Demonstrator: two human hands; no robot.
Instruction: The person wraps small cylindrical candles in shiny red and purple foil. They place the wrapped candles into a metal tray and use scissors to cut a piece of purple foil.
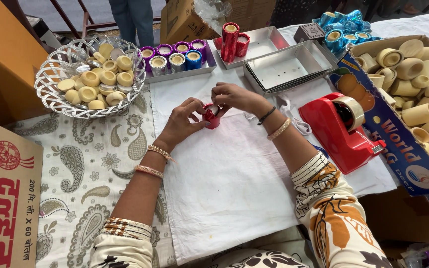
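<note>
Bare white cloth (234, 173) lay open near me, w/ trays at the far edge. My left hand (182, 121) & right hand (234, 96) both pinched shut on 1 small red foil-wrapped round cup (211, 116), mid-cloth. Red tape dispenser (346, 126) sat right; 2 red foil cylinders (234, 39) far.

One red tape dispenser (342, 130) sits at three o'clock, one silver wire basket (50, 84) at ten, two red foil-wrapped cups (234, 40) at twelve, seven purple, silver and blue wrapped cups (175, 55) beside them.
</note>
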